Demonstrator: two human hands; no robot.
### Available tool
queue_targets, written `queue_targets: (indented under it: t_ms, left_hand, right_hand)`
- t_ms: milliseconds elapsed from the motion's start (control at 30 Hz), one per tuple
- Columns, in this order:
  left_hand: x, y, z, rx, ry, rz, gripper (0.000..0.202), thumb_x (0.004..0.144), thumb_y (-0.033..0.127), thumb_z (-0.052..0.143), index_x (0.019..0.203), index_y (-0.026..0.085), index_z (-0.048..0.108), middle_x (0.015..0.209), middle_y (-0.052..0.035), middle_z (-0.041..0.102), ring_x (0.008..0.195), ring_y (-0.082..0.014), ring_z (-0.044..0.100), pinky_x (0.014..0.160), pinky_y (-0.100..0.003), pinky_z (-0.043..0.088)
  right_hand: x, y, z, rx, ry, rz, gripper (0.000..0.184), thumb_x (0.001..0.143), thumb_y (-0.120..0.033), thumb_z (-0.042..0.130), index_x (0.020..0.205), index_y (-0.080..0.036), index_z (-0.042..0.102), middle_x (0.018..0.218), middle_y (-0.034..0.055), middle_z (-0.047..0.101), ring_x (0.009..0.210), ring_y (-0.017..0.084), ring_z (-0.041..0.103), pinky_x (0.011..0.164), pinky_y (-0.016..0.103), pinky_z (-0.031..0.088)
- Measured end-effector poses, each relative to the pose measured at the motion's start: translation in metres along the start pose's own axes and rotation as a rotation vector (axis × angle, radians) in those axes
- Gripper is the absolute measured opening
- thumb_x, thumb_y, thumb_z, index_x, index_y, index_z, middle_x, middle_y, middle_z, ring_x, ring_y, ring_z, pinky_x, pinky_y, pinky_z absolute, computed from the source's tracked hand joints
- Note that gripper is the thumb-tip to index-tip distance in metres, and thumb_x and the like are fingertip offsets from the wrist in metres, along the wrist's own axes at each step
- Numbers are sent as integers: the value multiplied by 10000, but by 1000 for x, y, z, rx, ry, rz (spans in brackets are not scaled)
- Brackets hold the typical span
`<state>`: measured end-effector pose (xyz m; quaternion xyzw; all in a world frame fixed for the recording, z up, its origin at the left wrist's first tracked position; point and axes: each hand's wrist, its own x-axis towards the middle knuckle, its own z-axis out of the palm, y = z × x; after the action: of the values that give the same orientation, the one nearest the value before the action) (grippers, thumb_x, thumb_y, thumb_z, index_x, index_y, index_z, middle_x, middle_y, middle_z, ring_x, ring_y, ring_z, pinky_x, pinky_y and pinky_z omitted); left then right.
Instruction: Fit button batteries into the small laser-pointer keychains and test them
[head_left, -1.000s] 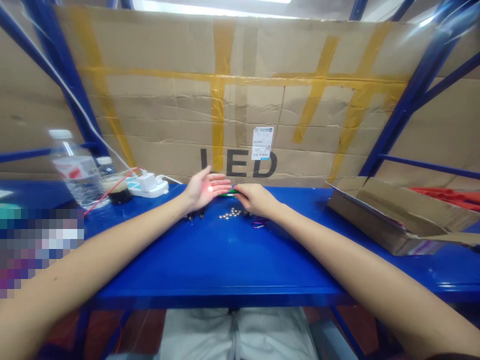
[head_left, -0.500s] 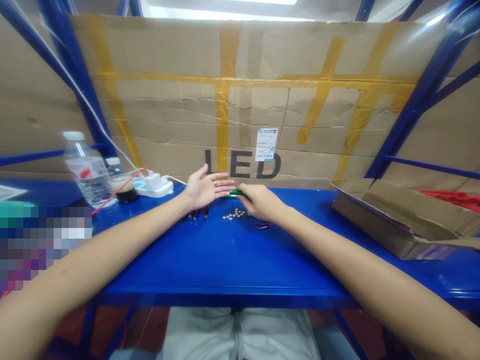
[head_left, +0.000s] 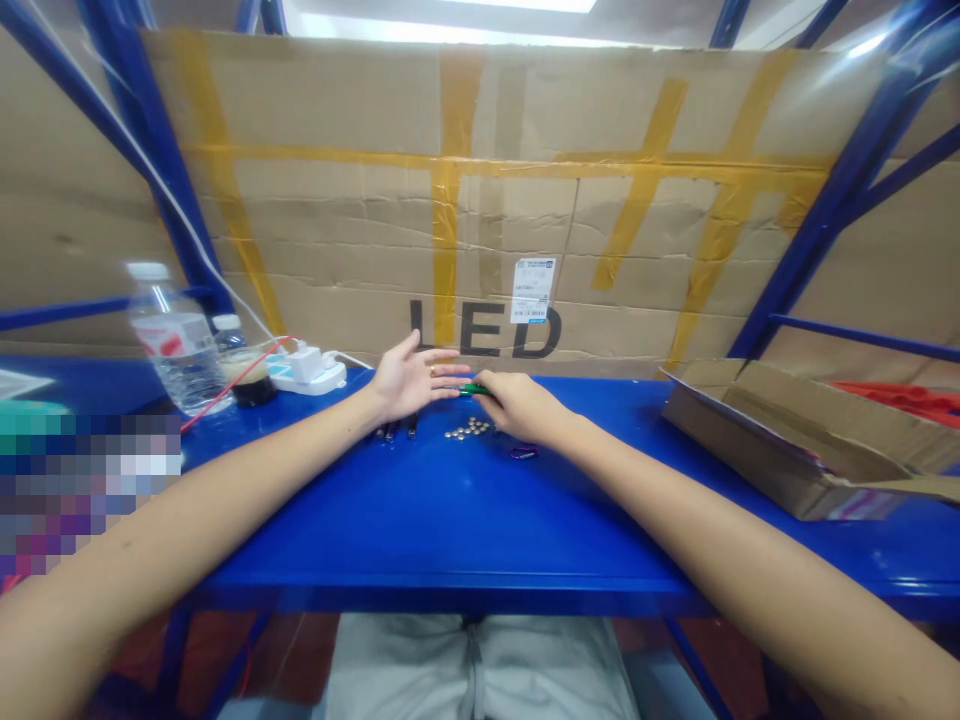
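Note:
My left hand [head_left: 401, 382] is held palm up over the back of the blue table, with its fingers stretched out and spread and a ring on one of them. In my right hand [head_left: 521, 403], closed fingers grip a slim, shiny green object [head_left: 471, 390]; much of it is hidden and I cannot make out its kind. Its free end is close to my left fingertips, and I cannot tell whether they touch. Several small silvery round pieces [head_left: 466, 430] lie beneath, between the hands. A purple carabiner [head_left: 524, 453] rests below my right hand, and several dark slim items [head_left: 391, 430] lie below my left hand.
An open cardboard box [head_left: 780, 440] stands on the right. At the left are a water bottle [head_left: 176, 345], a cup of dark liquid [head_left: 253, 385] and a white power strip [head_left: 319, 375] with cables. A large taped cardboard panel [head_left: 345, 230] closes off the back of the blue table [head_left: 450, 530].
The green object has shifted slightly and tilted between the hands. Both hands otherwise keep nearly the same place and pose.

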<state>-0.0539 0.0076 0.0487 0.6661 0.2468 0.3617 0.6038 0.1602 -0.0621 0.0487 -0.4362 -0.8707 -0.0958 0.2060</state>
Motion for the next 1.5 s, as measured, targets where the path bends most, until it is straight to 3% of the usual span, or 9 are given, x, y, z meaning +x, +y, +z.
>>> queue_targets:
  t_ms: [133,267,500,633,767,867,1067,1267,1500]
  left_hand:
    - [0,-6,6,350,80,7,458,847,564,595,1000,138,662,965,-152,721,867,-244,686,744,-372,529]
    - [-1,-7,8,638,-1,70,307,816,441,676,903,148,704,764,-60,698,668,-161,625,646,-305,480]
    - [2,-13,11,874,43,164,141,767,295,669,808,162,689,808,-47,723,752,-181,642,709,-301,464]
    - [4,-16,14,1049,60,220,164,791,305,636,876,178,697,827,-43,727,748,-188,640,682,-292,440]
    - [10,-14,2,1236,115,224,167,811,316,602,864,193,703,818,-59,717,720,-197,617,651,-296,401]
    - [17,-14,-13,1394,78,210,157,809,311,594,840,203,704,793,-71,692,680,-202,585,638,-305,381]
    - [26,-20,-17,1390,94,185,136,784,299,609,823,216,710,820,-81,685,737,-225,601,708,-320,411]
    - [21,-27,-10,1405,141,125,95,760,285,631,746,208,686,761,-76,665,713,-231,600,700,-331,411]
    - [23,-29,-10,1421,146,95,152,788,319,614,806,197,703,819,-100,681,744,-248,612,685,-336,411]
  right_hand:
    - [1,2,3,7,-29,46,199,947,-212,485,1123,-134,538,1004,135,704,851,230,645,691,292,408]
    - [3,9,8,17,-94,75,167,938,-200,488,1093,-148,521,966,131,698,805,225,628,646,286,390]
    - [8,21,14,110,-145,24,135,933,-195,538,1064,-166,554,1001,112,692,863,214,638,689,269,410]
    - [16,26,18,132,-172,-21,95,958,-201,508,1013,-162,575,1013,112,692,887,210,642,726,276,422]
    - [31,35,27,83,-153,0,143,918,-195,560,1053,-153,580,1009,111,688,888,214,629,711,280,417]
    - [36,44,33,84,-132,29,166,885,-166,587,1049,-149,605,1026,107,687,896,204,618,723,275,416]
    - [26,55,31,107,-179,-6,219,932,-185,510,798,-162,681,837,66,698,706,158,582,665,266,392]
    - [19,62,33,154,-128,61,171,862,-122,555,896,-164,718,844,48,707,729,159,597,675,256,404]
    - [15,54,32,138,-76,90,270,943,-362,525,840,-169,683,839,66,699,742,177,600,656,266,398]
